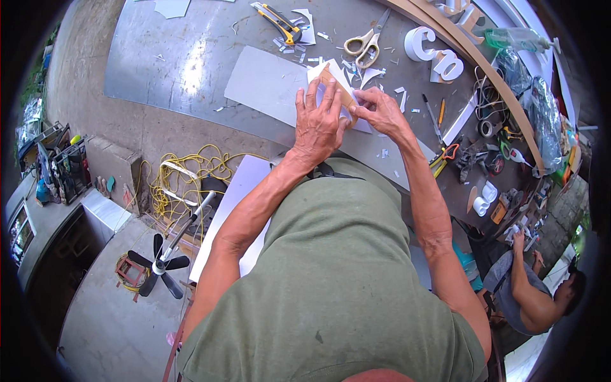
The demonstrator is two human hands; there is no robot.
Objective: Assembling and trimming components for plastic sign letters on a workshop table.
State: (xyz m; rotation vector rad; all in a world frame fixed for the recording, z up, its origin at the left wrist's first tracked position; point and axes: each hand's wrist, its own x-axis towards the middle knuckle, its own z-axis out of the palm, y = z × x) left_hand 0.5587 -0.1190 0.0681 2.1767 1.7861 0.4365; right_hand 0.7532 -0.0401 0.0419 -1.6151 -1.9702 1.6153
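Observation:
On the metal worktable, a brown paper or card piece (345, 94) lies over a white sheet (314, 72), both partly hidden by my fingers. My left hand (318, 120) rests flat on them with its fingers stretched out. At their right edge, the thumb and fingers of my right hand (380, 112) close in a pinch on the brown piece. Beneath is a pale grey flat board (264, 77). Just beyond my hands lie cream-handled scissors (363, 49) among white offcuts, and a yellow-black utility knife (280, 24) is farther left.
White raised letters (445, 66) stand at the far right, by a long curved brown strip (509, 86). Pens, cables and pliers (442, 159) lie right of my arm. A black-bladed fan (159, 266) and tangled yellow cord (219, 162) are lower left. Another person (531, 286) works at lower right.

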